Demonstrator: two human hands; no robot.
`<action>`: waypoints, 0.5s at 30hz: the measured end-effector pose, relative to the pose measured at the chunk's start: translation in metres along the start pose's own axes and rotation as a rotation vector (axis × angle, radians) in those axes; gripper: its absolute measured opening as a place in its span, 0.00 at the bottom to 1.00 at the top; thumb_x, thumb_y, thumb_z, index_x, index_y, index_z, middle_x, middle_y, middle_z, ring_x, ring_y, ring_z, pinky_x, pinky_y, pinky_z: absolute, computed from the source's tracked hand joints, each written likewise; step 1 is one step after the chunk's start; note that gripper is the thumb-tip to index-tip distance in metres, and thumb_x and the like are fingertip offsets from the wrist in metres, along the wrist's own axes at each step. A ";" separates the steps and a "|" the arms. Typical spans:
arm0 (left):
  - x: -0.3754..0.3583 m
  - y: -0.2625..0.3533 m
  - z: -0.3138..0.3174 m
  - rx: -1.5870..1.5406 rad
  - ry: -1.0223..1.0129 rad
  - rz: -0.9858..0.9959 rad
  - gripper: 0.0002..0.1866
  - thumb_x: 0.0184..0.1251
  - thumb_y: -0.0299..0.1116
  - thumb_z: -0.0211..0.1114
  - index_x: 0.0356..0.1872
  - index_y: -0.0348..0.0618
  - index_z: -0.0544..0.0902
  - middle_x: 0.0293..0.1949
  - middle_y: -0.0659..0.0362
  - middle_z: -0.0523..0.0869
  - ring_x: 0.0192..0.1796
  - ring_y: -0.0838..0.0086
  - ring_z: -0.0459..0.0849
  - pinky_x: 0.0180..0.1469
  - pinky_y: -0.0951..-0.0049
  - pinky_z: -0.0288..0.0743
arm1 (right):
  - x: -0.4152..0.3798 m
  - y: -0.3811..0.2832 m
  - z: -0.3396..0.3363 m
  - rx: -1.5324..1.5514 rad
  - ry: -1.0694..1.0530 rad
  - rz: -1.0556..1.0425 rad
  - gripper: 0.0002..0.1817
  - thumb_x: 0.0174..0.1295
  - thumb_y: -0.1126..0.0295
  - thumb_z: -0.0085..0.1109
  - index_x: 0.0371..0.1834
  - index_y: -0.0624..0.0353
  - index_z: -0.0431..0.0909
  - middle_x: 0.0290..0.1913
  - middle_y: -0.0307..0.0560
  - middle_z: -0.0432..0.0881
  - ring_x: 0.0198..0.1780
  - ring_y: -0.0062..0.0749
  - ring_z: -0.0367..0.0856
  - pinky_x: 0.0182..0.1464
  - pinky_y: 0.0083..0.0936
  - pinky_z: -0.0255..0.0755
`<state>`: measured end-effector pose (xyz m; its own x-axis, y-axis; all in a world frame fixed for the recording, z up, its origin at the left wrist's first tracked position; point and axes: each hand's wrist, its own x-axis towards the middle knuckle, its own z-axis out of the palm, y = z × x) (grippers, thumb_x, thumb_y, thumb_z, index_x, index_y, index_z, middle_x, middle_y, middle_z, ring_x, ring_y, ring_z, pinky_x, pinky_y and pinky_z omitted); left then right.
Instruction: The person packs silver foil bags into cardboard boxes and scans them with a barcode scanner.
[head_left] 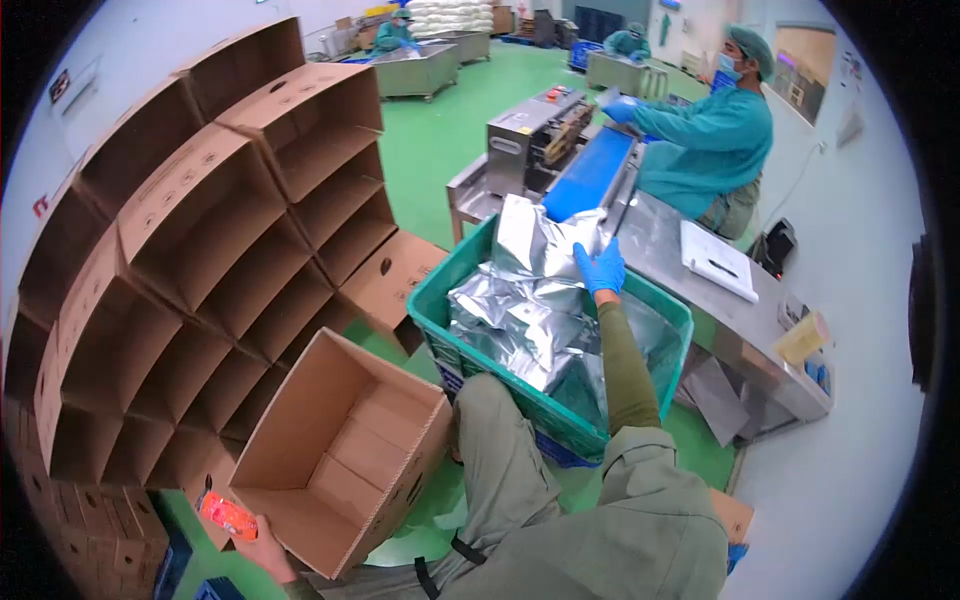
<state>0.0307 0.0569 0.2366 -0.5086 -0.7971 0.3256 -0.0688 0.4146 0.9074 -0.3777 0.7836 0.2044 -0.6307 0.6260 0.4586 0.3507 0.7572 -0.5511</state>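
Note:
My right hand (pixel 602 270), in a blue glove, lies on the silver foil pouches (pixel 520 320) with thumb and fingers spread. These pouches are heaped in a green plastic crate (pixel 425 300) in front of me, some rising above its rim. At the lower left, my left hand (pixel 262 548) is closed around a bright orange-red object (pixel 228 516) with pale markings, whose kind I cannot make out. That hand is beside an open cardboard box (pixel 340 430), which is tilted toward me and has nothing visible inside.
Stacked open cardboard boxes (pixel 200 220) rise at the left. A blue conveyor belt (pixel 592 175) and sealing machine (pixel 530 135) stand beyond the crate. A co-worker (pixel 700 135) sits beside the belt. A steel table (pixel 665 250) carries a white board (pixel 718 262) and tape roll (pixel 800 338).

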 end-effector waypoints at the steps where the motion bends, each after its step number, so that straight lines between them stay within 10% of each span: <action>1: -0.004 0.006 -0.003 0.038 0.013 0.052 0.24 0.59 0.23 0.72 0.57 0.29 0.77 0.46 0.51 0.86 0.44 0.67 0.83 0.52 0.64 0.79 | 0.004 -0.001 0.018 0.008 -0.025 0.014 0.61 0.51 0.28 0.67 0.72 0.74 0.66 0.60 0.74 0.80 0.57 0.66 0.83 0.59 0.49 0.78; 3: -0.007 0.025 0.002 0.122 0.048 0.157 0.24 0.59 0.24 0.73 0.57 0.30 0.78 0.45 0.52 0.85 0.45 0.67 0.83 0.52 0.63 0.79 | 0.011 -0.005 0.050 -0.051 0.015 0.006 0.62 0.45 0.28 0.73 0.66 0.78 0.72 0.58 0.72 0.83 0.53 0.57 0.86 0.55 0.46 0.80; 7: -0.003 0.026 0.001 0.113 0.026 0.036 0.22 0.58 0.26 0.74 0.54 0.32 0.79 0.42 0.55 0.85 0.42 0.69 0.82 0.49 0.63 0.79 | 0.023 -0.013 0.081 0.802 -0.499 0.116 0.39 0.44 0.44 0.82 0.44 0.74 0.85 0.39 0.63 0.88 0.37 0.37 0.86 0.42 0.38 0.80; 11: 0.006 0.020 0.004 0.077 0.028 0.001 0.16 0.56 0.26 0.75 0.43 0.35 0.79 0.35 0.59 0.84 0.36 0.73 0.80 0.44 0.66 0.78 | 0.015 -0.172 -0.070 0.195 -0.743 -0.695 0.28 0.48 0.55 0.80 0.44 0.66 0.85 0.38 0.53 0.88 0.34 0.38 0.84 0.42 0.38 0.79; 13: 0.012 -0.005 0.005 0.073 0.062 0.004 0.15 0.56 0.26 0.75 0.42 0.36 0.80 0.35 0.61 0.84 0.36 0.74 0.80 0.43 0.67 0.78 | 0.002 -0.235 -0.138 0.452 -0.578 -1.163 0.28 0.52 0.55 0.79 0.50 0.64 0.85 0.42 0.50 0.89 0.40 0.36 0.85 0.47 0.36 0.79; 15: 0.011 -0.009 0.005 0.075 0.063 0.017 0.15 0.56 0.25 0.76 0.43 0.35 0.80 0.35 0.62 0.84 0.36 0.75 0.80 0.43 0.68 0.78 | -0.045 -0.319 -0.247 0.690 -0.970 -1.172 0.28 0.53 0.61 0.79 0.55 0.63 0.84 0.48 0.49 0.90 0.48 0.32 0.88 0.53 0.31 0.80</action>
<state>0.0213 0.0465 0.2307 -0.4551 -0.8148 0.3591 -0.1262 0.4582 0.8798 -0.2899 0.5605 0.5319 -0.5720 -0.7217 0.3899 -0.7736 0.3166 -0.5489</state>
